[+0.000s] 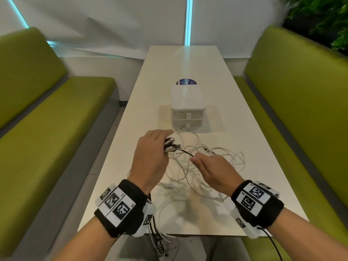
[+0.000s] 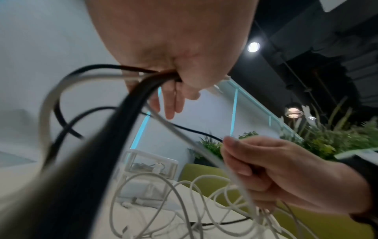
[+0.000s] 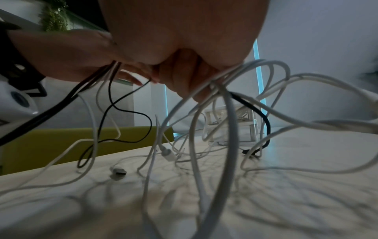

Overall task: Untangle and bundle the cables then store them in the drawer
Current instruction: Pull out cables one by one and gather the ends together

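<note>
Green benches (image 1: 56,102) are seen on both sides of a long white tabletop (image 1: 254,166). A small white drawer unit (image 1: 187,108) is set mid-tabletop, both drawers closed, with a round blue sticker (image 1: 186,82) just behind it. A loose tangle of white cables (image 1: 212,162) is spread across the tabletop between the drawer unit and the near edge; some loops are lifted off the surface, and a white USB plug (image 3: 119,172) is left lying flat. A thin black cable (image 1: 185,152) is stretched between the two hands. The left hand (image 1: 150,157) is held above the tabletop, fingers curled round a gathered bunch of black and white cable. The right hand (image 1: 216,172) is held just beside it, the black cable pinched at the fingertips, with several white strands also caught in the curled fingers (image 2: 245,163). Marker-tagged black wristbands (image 1: 120,206) are worn on both wrists.
</note>
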Demonstrator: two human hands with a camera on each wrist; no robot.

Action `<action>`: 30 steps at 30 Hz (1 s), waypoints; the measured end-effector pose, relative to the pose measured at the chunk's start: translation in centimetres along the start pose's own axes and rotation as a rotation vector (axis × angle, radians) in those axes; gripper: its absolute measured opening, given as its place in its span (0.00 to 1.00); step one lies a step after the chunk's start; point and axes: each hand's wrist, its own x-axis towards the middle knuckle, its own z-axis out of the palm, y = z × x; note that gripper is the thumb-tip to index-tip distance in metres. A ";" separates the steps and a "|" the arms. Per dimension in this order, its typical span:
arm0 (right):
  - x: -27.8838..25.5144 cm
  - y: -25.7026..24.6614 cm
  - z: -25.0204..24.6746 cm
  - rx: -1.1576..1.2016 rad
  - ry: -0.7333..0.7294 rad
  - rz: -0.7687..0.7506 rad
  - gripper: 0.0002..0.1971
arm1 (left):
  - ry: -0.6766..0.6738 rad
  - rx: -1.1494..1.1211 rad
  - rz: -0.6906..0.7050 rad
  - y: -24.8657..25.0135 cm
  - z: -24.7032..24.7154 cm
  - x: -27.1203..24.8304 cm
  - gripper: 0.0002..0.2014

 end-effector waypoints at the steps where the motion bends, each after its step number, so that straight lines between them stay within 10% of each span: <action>1: 0.1 -0.1 0.1 0.010 0.006 -0.005 0.20 | -0.047 0.010 0.087 0.2 0.3 -0.1 0.25; 5: -0.2 -0.2 0.1 0.049 0.044 -0.038 0.21 | -0.241 0.067 0.198 1.1 0.9 -0.3 0.15; 11: -0.9 0.9 0.0 0.112 0.076 0.028 0.21 | 0.144 -0.123 0.004 0.2 -1.4 0.2 0.09; 16: -1.5 0.5 0.3 0.074 -0.003 0.030 0.19 | 0.093 -0.035 -0.067 -0.2 -1.0 0.4 0.13; 23: -1.4 0.4 0.4 0.046 -0.007 -0.006 0.21 | -0.221 0.052 0.242 1.2 0.4 -0.7 0.44; 30: -1.2 0.1 -0.1 0.009 -0.076 0.078 0.22 | -0.196 -0.107 0.493 2.8 1.5 -1.6 0.36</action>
